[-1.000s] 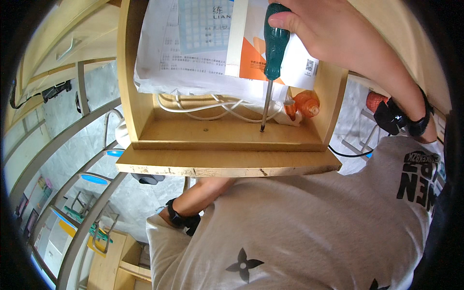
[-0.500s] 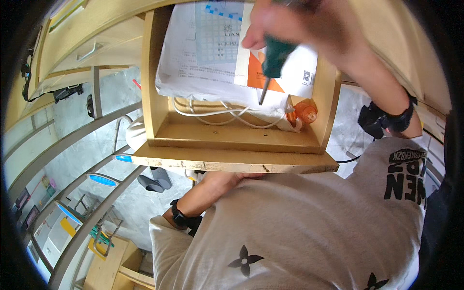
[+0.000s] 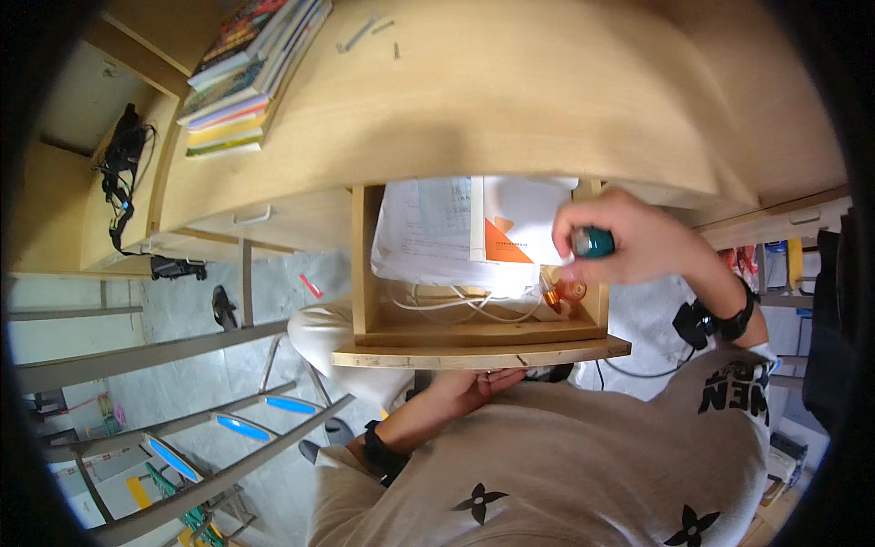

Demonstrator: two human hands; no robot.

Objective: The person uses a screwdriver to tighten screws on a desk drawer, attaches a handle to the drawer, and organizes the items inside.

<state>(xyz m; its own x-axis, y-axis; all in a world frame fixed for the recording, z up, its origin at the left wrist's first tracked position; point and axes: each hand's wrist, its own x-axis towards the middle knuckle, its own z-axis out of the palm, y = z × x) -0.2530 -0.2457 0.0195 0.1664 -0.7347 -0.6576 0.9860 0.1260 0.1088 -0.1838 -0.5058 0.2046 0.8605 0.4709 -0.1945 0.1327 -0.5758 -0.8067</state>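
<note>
A pulled-out wooden drawer [image 3: 483, 355] stands in front of me. Over its right side, my right hand [image 3: 629, 239] is closed around a screwdriver [image 3: 594, 242]; I see the end of its green handle, and its shaft is hidden. My left hand [image 3: 469, 390] is low against the outer face of the drawer front, fingers bent and partly hidden, so whatever they hold does not show. Inside the drawer lie papers [image 3: 415, 246], an orange and white booklet [image 3: 506, 239], a white cable [image 3: 437, 301] and a small orange bottle [image 3: 571, 288].
Behind the drawer, the desktop [image 3: 474, 100] carries a stack of books [image 3: 241, 87] at the left and a few loose screws [image 3: 396, 50]. Metal ladder-like rails [image 3: 182, 356] with blue pads cross the left side. A black strap with cables [image 3: 123, 173] hangs at the far left.
My right hand has come down and right with the screwdriver, which now shows its handle end. The view has shifted, bringing in the desktop, books and screws. My left hand stays at the drawer front.
</note>
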